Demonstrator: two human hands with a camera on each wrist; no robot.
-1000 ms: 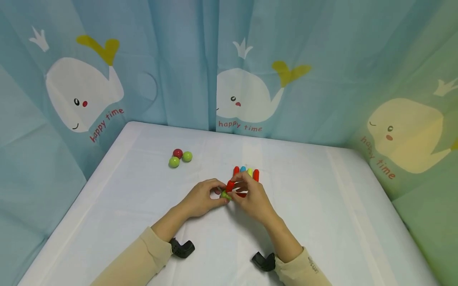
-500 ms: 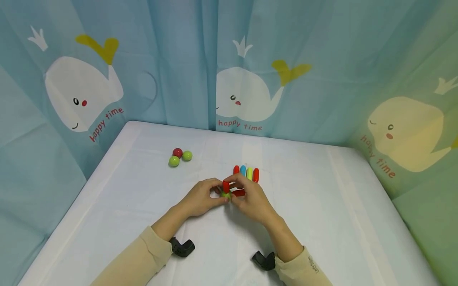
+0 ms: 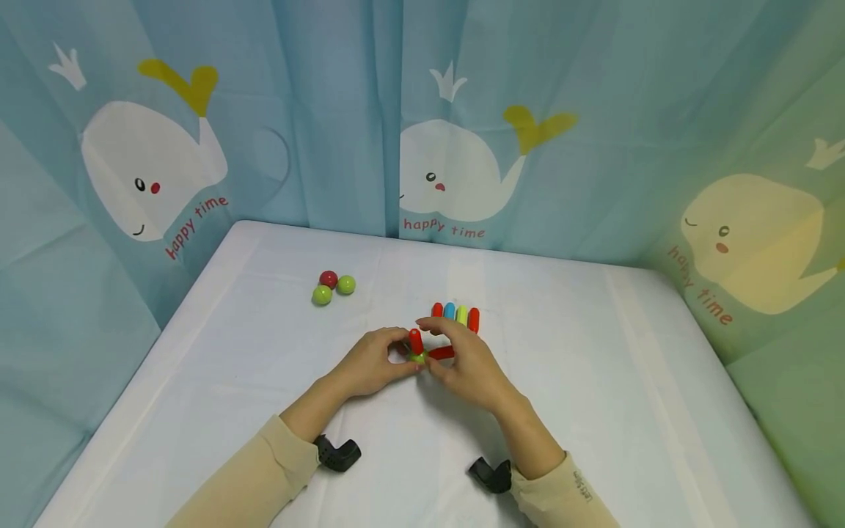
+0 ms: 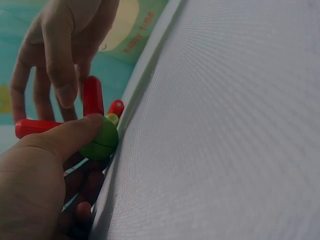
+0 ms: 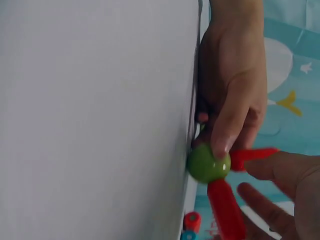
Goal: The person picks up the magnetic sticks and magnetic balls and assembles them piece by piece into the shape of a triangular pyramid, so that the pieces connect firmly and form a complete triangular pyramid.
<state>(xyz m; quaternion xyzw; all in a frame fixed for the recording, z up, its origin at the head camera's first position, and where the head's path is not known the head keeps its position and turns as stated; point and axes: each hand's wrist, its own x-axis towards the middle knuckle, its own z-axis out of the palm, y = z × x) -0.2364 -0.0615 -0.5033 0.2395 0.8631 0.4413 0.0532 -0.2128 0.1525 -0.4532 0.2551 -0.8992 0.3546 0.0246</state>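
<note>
My left hand (image 3: 371, 363) pinches a glossy green ball (image 5: 207, 163) at the table surface, its thumb pressing on it. Two red rods join the ball: an upright rod (image 3: 415, 342) standing on top, and a lying rod (image 5: 226, 210) pointing to the right. Over them my right hand (image 3: 470, 367) is held with thumb and fingers spread, the forefinger close to the upright rod's tip. In the left wrist view the right hand's fingers (image 4: 64, 75) appear apart from both rods. Its palm partly hides the lying rod's far end in the head view.
Behind the right hand lie a red rod (image 3: 438, 309), a blue rod (image 3: 450, 311), a yellow-green rod (image 3: 462, 315) and another red rod (image 3: 474, 320) side by side. Farther left sit a dark red ball (image 3: 328, 279) and two green balls (image 3: 322, 295) on the white table (image 3: 594, 381).
The red rod in the right hand went from tilted to upright on the green ball. The right fingers then loosened and drew off it. The left hand kept its grip.
</note>
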